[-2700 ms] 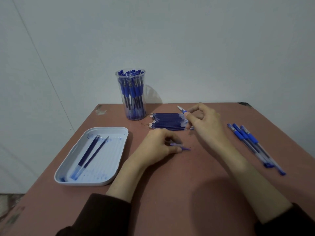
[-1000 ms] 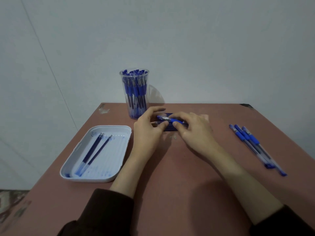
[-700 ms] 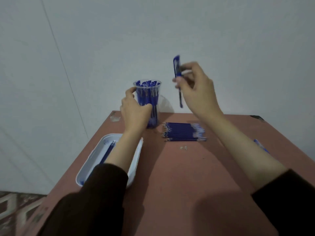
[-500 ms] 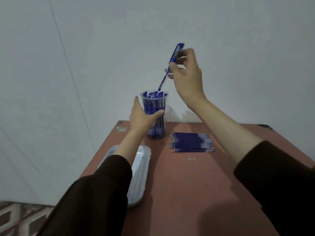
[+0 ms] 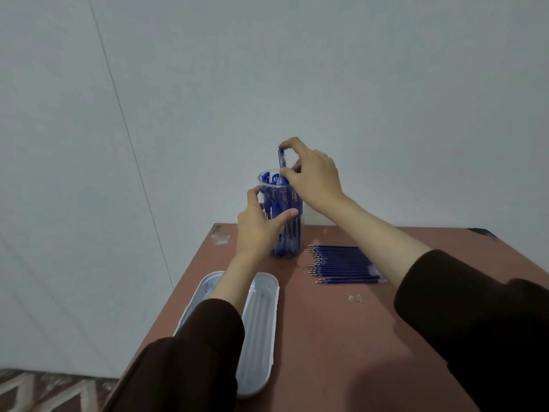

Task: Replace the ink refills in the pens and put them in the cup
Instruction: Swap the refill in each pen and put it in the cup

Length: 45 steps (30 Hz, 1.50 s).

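Whereas a moment ago the pen [image 5: 281,158] hung tilted high above the cup [image 5: 293,233], it now stands nearly upright with its lower part sunk among the pens [image 5: 272,180] inside, so this one looks all but delivered. The right hand [image 5: 315,177] arches over the rim, fingertips pinching the pen's cap end, while the left hand [image 5: 255,230] curls round the cup's wall, steadying it on the table [image 5: 326,337].
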Motion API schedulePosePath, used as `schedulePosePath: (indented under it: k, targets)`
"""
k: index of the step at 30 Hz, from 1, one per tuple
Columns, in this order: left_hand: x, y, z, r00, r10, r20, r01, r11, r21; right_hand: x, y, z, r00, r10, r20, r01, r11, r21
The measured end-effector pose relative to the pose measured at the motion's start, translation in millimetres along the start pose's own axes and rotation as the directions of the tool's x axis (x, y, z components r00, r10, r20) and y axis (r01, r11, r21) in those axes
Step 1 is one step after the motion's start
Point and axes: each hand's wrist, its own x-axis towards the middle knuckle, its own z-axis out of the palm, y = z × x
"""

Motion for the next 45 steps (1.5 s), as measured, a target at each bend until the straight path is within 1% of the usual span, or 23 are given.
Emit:
schedulePosePath:
  k: [3, 5, 7, 10, 12, 14, 15, 17, 19, 20, 21, 22, 24, 26, 27, 29, 31, 34, 37, 38, 41, 45]
  targets:
    - [-0.4, 1.5, -0.5, 1.0, -0.005, 0.009, 0.005, 1.0, -0.003, -1.2, 2.1, 0.6, 0.999, -0.043, 0.002, 0.042, 0.984, -0.175]
    - [-0.7, 3.0, -0.9, 1.0, -0.013, 0.015, 0.013, 1.0, -0.003, 0.2, 1.4, -0.8, 0.997, -0.065, 0.047, 0.076, 0.951, -0.299]
    - [-1.2, 4.5, -1.2, 1.0, -0.023, 0.018, 0.023, 1.0, -0.003, -0.2, 0.7, -2.3, 0.991, -0.071, 0.112, 0.107, 0.926, -0.363]
    - [-2.3, 6.8, -0.4, 0.998, -0.052, 0.023, 0.052, 0.999, -0.009, -4.8, 2.4, -4.7, 0.984, -0.048, 0.169, 0.108, 0.924, -0.367]
    - [-3.6, 7.5, 0.6, 0.996, -0.076, 0.036, 0.076, 0.997, -0.01, -8.5, 3.6, -8.7, 0.988, -0.039, 0.152, 0.086, 0.943, -0.322]
    - [-8.1, 9.4, 2.4, 0.992, -0.116, 0.055, 0.115, 0.993, 0.017, -12.6, 4.9, -16.6, 0.993, -0.039, 0.114, 0.066, 0.968, -0.242]
    - [-11.8, 10.7, 3.9, 0.989, -0.145, 0.037, 0.144, 0.989, 0.028, -15.4, 6.5, -21.8, 0.994, -0.043, 0.103, 0.063, 0.977, -0.205]
    - [-24.0, 15.5, 7.3, 0.982, -0.168, -0.087, 0.169, 0.986, 0.006, -24.1, 12.6, -34.0, 0.994, -0.056, 0.096, 0.071, 0.985, -0.158]
    - [-42.0, 23.5, 12.3, 0.967, -0.099, -0.236, 0.092, 0.995, -0.041, -36.6, 23.3, -48.0, 0.994, -0.058, 0.095, 0.071, 0.987, -0.142]
    - [-51.2, 27.4, 16.2, 0.96, -0.041, -0.278, 0.028, 0.998, -0.051, -44.2, 29.9, -55.3, 0.993, -0.047, 0.105, 0.062, 0.988, -0.145]
    - [-60.6, 31.8, 20.8, 0.957, 0.011, -0.288, -0.029, 0.998, -0.056, -52.0, 37.2, -63.4, 0.992, -0.025, 0.123, 0.044, 0.986, -0.159]
    - [-69.6, 35.5, 26.5, 0.962, 0.048, -0.269, -0.067, 0.996, -0.065, -60.3, 45.1, -71.6, 0.988, 0.009, 0.151, 0.02, 0.982, -0.186]
    - [-86.3, 40.9, 39.6, 0.981, 0.089, -0.17, -0.104, 0.991, -0.08, -76.6, 62.1, -91.1, 0.973, 0.099, 0.207, -0.042, 0.965, -0.26]
    - [-101.5, 43.5, 54.6, 0.993, 0.109, -0.049, -0.113, 0.988, -0.101, -91.0, 80.3, -113.4, 0.946, 0.217, 0.242, -0.13, 0.935, -0.329]
    - [-108.5, 44.1, 62.2, 0.993, 0.12, 0.003, -0.119, 0.987, -0.108, -97.6, 89.4, -125.1, 0.921, 0.287, 0.264, -0.178, 0.912, -0.369]
    - [-119.9, 45.0, 75.3, 0.986, 0.15, 0.067, -0.141, 0.983, -0.118, -108.2, 105.3, -146.6, 0.84, 0.433, 0.327, -0.248, 0.843, -0.478]
    - [-127.2, 46.3, 87.2, 0.985, 0.144, 0.1, -0.127, 0.979, -0.16, -118.1, 118.5, -165.7, 0.742, 0.554, 0.378, -0.268, 0.762, -0.59]
    - [-133.6, 48.6, 99.9, 0.987, 0.095, 0.127, -0.064, 0.972, -0.226, -133.6, 132.8, -186.7, 0.628, 0.669, 0.399, -0.284, 0.674, -0.682]
    - [-137.6, 49.3, 106.0, 0.985, 0.104, 0.138, -0.067, 0.967, -0.245, -145.8, 141.2, -194.6, 0.533, 0.743, 0.406, -0.396, 0.642, -0.656]
    - [-138.3, 49.8, 106.6, 0.985, 0.099, 0.142, -0.06, 0.966, -0.252, -148.4, 142.7, -194.1, 0.515, 0.753, 0.411, -0.433, 0.642, -0.633]
    - [-139.8, 50.5, 105.1, 0.984, 0.087, 0.155, -0.045, 0.966, -0.254, -152.2, 145.0, -188.9, 0.519, 0.761, 0.389, -0.519, 0.642, -0.564]
    - [-141.2, 52.6, 100.4, 0.983, 0.093, 0.156, -0.05, 0.964, -0.26, -152.5, 148.2, -183.9, 0.481, 0.784, 0.393, -0.624, 0.62, -0.476]
